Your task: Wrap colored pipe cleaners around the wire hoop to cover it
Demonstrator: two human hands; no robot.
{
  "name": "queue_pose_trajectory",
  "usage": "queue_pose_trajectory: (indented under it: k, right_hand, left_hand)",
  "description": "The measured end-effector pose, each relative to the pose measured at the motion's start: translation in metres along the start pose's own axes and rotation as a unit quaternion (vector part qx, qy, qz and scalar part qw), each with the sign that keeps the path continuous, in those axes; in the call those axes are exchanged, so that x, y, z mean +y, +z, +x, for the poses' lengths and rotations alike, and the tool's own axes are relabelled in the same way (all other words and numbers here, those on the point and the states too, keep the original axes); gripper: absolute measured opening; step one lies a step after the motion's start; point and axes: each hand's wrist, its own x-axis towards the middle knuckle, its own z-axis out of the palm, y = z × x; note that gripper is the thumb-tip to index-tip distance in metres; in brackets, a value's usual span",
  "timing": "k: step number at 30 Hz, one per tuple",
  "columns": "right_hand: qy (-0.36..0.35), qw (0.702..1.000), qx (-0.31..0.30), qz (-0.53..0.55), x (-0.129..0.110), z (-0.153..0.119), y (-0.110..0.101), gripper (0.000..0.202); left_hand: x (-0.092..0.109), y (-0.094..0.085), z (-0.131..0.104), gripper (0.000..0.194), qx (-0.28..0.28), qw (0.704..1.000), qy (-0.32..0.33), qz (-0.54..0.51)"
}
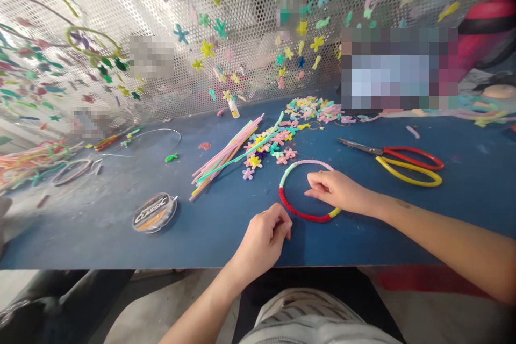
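Note:
A wrapped ring in red, mint, pink and yellow lies on the blue table. My left hand is just off the ring's lower left side, fingers curled and pinched together; whatever they hold, if anything, is too small to name. Across the ring's right side lies my right hand, its fingers bent and drawn together, hiding part of the rim. Its fingertips are over the middle of the ring, and nothing in them can be made out.
Scissors lie at the right. Fuzzy sticks and small fuzzy flowers lie behind the ring. A line spool is at the left. Behind stands a perforated metal panel with hanging flowers. Another person's leg shows lower left.

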Motion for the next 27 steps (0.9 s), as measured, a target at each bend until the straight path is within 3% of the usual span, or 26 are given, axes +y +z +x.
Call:
queue_pose_trajectory:
  k: [5,10,14,17,20,23,27]
  right_hand:
    - [0.040,0.965,0.046,0.255,-0.016,0.007,-0.009,0.019]
    - [0.059,0.948,0.044,0.309,-0.007,0.016,-0.002,0.037]
    - [0.045,0.975,0.089,0.198,0.004,0.015,-0.002,0.050]
    - [0.047,0.990,0.131,0.020,-0.001,0.008,-0.011,0.029]
    - [0.086,0.990,0.059,-0.095,-0.014,-0.001,-0.015,0.039]
    - [0.102,0.985,0.008,-0.137,-0.023,-0.004,-0.007,0.046]
    - [0.069,0.993,0.026,-0.094,-0.026,0.005,0.009,0.033]
  left_hand:
    - [0.000,-0.001,-0.002,0.012,-0.008,0.999,-0.007,-0.031]
    - [0.000,-0.001,-0.004,0.014,-0.011,0.999,-0.002,-0.035]
    - [-0.001,0.000,-0.006,0.014,-0.010,1.000,0.001,-0.029]
    - [-0.002,0.000,-0.007,0.014,-0.010,1.000,0.004,-0.023]
    - [-0.001,-0.001,-0.007,0.013,-0.007,1.000,0.011,-0.013]
    - [-0.001,-0.001,-0.008,0.012,-0.007,1.000,0.017,-0.008]
    - [0.000,-0.002,-0.008,0.011,-0.009,1.000,0.020,-0.009]
